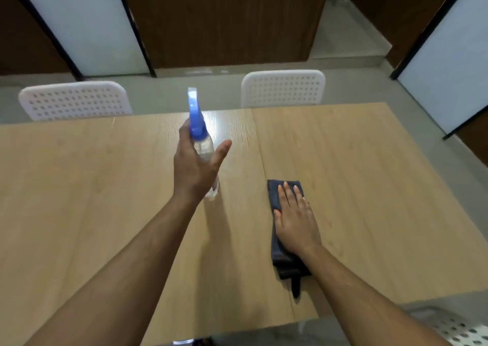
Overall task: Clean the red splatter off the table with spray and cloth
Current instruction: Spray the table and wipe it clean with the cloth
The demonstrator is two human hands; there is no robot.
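Behind the light wooden table (356,160) stand two white chairs (284,88).

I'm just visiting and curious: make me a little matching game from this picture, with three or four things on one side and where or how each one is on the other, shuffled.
Things:
1. spray bottle
2. dark cloth
3. right hand
4. white chairs

States or places:
A. pressing flat on the cloth, fingers straight
B. behind the far edge of the table
C. lying folded on the table
D. at the left hand, blue nozzle on top

Pairs: 1-D, 2-C, 3-A, 4-B
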